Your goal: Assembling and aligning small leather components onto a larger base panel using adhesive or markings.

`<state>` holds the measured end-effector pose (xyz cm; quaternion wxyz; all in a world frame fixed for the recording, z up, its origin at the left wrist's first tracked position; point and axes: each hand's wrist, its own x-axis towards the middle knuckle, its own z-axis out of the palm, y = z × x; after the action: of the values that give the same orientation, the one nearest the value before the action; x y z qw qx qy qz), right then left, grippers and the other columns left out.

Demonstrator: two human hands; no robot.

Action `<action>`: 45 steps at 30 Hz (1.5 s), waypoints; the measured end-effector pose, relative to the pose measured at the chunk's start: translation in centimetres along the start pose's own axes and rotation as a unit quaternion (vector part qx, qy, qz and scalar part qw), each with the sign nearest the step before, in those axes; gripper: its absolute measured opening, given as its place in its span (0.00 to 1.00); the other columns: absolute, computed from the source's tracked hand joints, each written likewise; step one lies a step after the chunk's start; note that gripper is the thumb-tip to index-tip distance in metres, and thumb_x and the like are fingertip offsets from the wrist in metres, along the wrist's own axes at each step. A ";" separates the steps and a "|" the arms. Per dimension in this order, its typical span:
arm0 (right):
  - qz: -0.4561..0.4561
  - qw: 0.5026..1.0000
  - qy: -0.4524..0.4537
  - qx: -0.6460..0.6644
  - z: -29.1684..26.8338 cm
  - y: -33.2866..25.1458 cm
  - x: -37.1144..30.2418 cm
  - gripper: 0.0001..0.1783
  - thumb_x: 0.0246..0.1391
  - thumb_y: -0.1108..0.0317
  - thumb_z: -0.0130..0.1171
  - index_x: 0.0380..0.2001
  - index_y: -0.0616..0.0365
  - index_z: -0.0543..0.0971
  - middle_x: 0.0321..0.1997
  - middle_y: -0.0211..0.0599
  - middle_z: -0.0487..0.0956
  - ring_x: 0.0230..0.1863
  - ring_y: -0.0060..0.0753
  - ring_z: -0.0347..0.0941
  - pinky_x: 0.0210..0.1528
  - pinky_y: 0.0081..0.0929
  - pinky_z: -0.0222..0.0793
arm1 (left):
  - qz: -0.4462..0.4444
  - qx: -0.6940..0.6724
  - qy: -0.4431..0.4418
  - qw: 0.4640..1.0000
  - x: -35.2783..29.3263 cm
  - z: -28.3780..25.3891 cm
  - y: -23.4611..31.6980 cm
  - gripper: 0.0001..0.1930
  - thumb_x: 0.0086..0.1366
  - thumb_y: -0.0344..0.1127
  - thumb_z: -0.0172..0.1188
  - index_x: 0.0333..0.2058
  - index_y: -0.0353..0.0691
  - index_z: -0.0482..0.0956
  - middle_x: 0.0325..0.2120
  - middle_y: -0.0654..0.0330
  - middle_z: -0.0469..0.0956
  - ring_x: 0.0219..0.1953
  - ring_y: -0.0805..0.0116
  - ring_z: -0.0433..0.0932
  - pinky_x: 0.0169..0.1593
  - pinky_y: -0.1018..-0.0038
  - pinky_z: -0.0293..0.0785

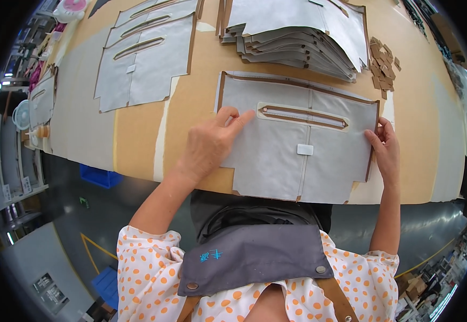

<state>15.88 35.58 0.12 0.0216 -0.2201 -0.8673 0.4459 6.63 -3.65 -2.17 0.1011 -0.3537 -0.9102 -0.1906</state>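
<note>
In front of me a grey bag-lining panel (273, 155) lies flat at the table's near edge. Brown strips border its top and sides. A long slot with a brown edge and a pale frame (303, 116) runs across its upper half, and a small white label (304, 149) sits below. My left hand (212, 140) rests over the panel's left part, fingers curled together, the fingertips close to the slot's left end; whether anything is between them is hidden. At the right edge, my right hand (385, 146) pinches the panel's brown-trimmed side between thumb and fingers.
Behind the panel rises a thick stack of similar grey panels (298, 48). Small brown squares (383, 65) lie heaped to its right. More slotted panels (145, 70) overlap at the far left. A blue crate (100, 175) stands on the floor below the table's left side.
</note>
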 end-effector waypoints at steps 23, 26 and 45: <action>0.012 1.000 0.023 0.006 0.3 0.2 0.1 0.26 0.58 0.67 0.66 0.58 0.63 0.73 0.29 0.21 0.70 0.32 0.15 0.64 0.36 0.16 0.63 | 0.027 0.068 -0.042 0.996 0.6 -0.1 0.0 0.28 0.53 0.22 0.59 0.53 0.54 0.80 0.38 0.67 0.74 0.23 0.72 0.77 0.23 0.74 0.74; 0.014 1.000 0.016 0.012 0.2 0.2 0.2 0.26 0.57 0.68 0.66 0.58 0.62 0.73 0.29 0.20 0.69 0.32 0.15 0.64 0.36 0.16 0.63 | 0.029 0.070 -0.044 0.996 0.6 -0.1 0.0 0.28 0.53 0.22 0.59 0.54 0.54 0.80 0.38 0.67 0.74 0.23 0.72 0.77 0.23 0.74 0.74; 0.021 0.998 0.056 0.016 0.5 -0.1 -0.3 0.26 0.55 0.70 0.67 0.58 0.60 0.74 0.27 0.20 0.68 0.29 0.13 0.62 0.33 0.15 0.63 | 0.029 0.060 -0.032 0.997 1.0 0.2 0.4 0.23 0.62 0.22 0.59 0.53 0.54 0.81 0.37 0.67 0.74 0.22 0.69 0.75 0.23 0.70 0.71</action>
<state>15.97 35.00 -0.08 0.0644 -0.2624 -0.8529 0.4468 6.16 -2.74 -1.90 0.0987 -0.3792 -0.9120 -0.1211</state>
